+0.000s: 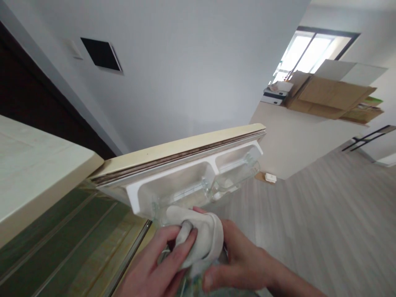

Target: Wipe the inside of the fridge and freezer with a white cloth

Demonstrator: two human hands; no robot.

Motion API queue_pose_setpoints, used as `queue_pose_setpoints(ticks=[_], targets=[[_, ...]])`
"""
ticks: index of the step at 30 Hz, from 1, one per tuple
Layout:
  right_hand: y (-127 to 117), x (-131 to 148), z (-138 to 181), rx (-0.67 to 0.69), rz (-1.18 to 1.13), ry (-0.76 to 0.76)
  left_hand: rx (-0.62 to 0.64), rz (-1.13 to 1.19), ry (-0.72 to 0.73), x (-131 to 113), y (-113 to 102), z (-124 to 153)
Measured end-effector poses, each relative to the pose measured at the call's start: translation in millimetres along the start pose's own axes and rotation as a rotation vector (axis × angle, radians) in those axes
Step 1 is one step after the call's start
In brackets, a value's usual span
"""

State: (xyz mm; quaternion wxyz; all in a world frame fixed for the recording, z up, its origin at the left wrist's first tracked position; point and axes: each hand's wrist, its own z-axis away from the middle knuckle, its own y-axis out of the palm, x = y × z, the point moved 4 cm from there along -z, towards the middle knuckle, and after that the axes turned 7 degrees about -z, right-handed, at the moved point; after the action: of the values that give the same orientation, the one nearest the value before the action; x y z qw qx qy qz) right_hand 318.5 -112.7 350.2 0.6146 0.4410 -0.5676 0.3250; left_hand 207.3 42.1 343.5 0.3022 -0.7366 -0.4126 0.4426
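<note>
A cream fridge door [185,150] stands open, seen from above at a tilt, with white clear-fronted door shelves [198,185] on its inner side. Just below the shelf, both my hands hold a white cloth [202,237]. My left hand [157,266] pinches the cloth's left part between thumb and fingers. My right hand [244,264] is closed around its right side and seems to grip something clear beneath it, which I cannot make out. The cloth sits against the lower edge of the door shelf.
The fridge's cream top [40,165] is at left, with glass shelves [71,243] inside below it. Grey wood floor [324,222] spreads right. Cardboard boxes [331,97] lean by a window [309,51]. A small white object [270,177] lies on the floor by the wall.
</note>
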Motion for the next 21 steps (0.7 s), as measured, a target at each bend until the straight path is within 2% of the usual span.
queue_pose_setpoints(ticks=[2,3,6,8,9,11,13,14,15,18,21], targets=[[2,-16,4,-0.197,-0.037,0.024,0.039,-0.010,0.065,1,-10,-8],[1,-23,8,-0.314,-0.044,0.049,0.017,-0.023,0.073,2,-21,-14],[-10,-31,24,-0.665,0.008,0.097,-0.181,-0.108,-0.007,12,-70,-43],[-20,-18,33,-0.876,0.213,-0.008,-0.293,-0.207,-0.087,23,-98,-73],[-23,-7,35,-0.963,0.378,-0.100,-0.301,-0.263,-0.120,30,-106,-91],[-24,19,31,-1.067,0.762,-0.280,-0.147,-0.301,-0.170,48,-105,-129],[-24,39,17,-1.104,1.086,-0.401,0.086,-0.297,-0.335,74,-89,-157],[-27,47,8,-1.094,1.176,-0.439,0.158,-0.278,-0.422,87,-81,-166],[-32,54,-1,-1.073,1.204,-0.457,0.179,-0.245,-0.483,100,-74,-172],[-63,73,-18,-1.095,1.017,-0.443,0.062,-0.047,-0.584,129,-65,-178],[-84,96,-19,-1.250,0.796,-0.500,-0.049,0.229,-0.616,144,-64,-175]])
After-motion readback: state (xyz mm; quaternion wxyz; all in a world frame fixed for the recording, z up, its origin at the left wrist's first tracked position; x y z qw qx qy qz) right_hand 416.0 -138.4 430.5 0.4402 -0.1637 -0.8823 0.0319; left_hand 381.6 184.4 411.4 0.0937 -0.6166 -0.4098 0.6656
